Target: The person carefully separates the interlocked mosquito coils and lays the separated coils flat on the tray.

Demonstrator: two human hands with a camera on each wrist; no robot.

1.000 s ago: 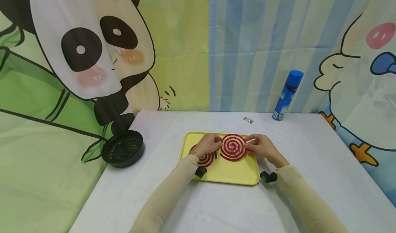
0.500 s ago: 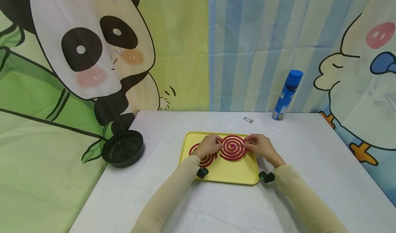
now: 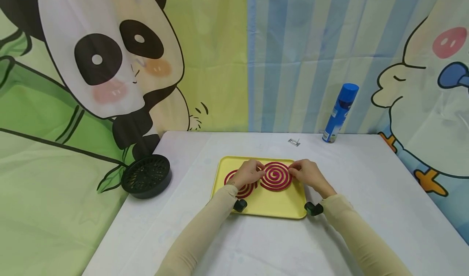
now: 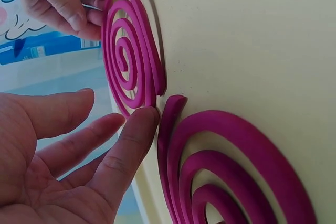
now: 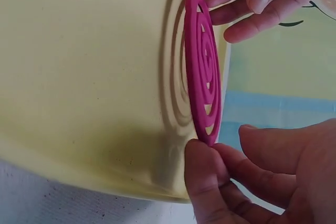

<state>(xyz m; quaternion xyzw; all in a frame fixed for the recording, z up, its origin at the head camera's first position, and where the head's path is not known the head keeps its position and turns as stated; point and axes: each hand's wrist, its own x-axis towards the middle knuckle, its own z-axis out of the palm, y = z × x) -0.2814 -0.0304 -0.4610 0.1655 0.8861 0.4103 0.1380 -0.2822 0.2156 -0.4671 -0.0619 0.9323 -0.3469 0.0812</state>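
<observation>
A magenta mosquito coil (image 3: pixel 276 176) is over the right half of a yellow tray (image 3: pixel 278 207), casting an offset shadow on it in the right wrist view. My left hand (image 3: pixel 246 174) holds its left edge between fingertips, the thumb standing apart. On the opposite edge, my right hand (image 3: pixel 309 176) has fingertips on both sides of the rim; its thumb is also off the coil in the right wrist view. A second magenta coil (image 4: pixel 236 135) lies on the tray beneath my left hand, partly hidden by it in the head view.
A black slotted round holder (image 3: pixel 145 176) sits at the table's left edge. A small metal stand (image 3: pixel 294 142) lies beyond the tray, with a blue spray can (image 3: pixel 340 113) standing at the back right. Printed curtains (image 3: pixel 293 56) hang behind the white table (image 3: pixel 256 251).
The coil between my hands has come down slightly and lies flatter. My right hand has shifted a little to the left. The left hand has barely moved, and the other coil stays put.
</observation>
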